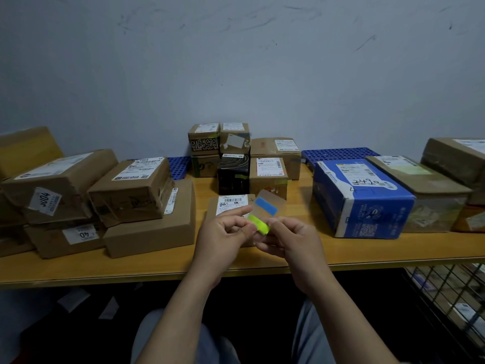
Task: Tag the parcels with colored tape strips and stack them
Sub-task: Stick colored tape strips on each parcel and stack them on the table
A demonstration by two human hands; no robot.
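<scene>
Both hands are raised just above the front of the wooden counter, working together on one clear backing sheet that carries two tape strips: one blue tape strip lying flat on the upper part, and one yellow-green tape strip at the lower edge. The left hand pinches the yellow-green tape strip between thumb and curled fingers; the right hand grips the sheet's lower edge with its thumb by the other end of that strip. Directly behind the hands lies one small parcel, brown with a white barcode label facing up. Further back stands a central cluster of six small boxes, two of them stacked on top, one of them a black box. On the left sits a pile of at least five brown cartons, stacked two high. On the right are one blue-and-white carton with handwriting on its label and at least three brown parcels beside it. Two blue perforated trays lie against the wall behind the boxes, and a wire rack shows below the counter at the right
</scene>
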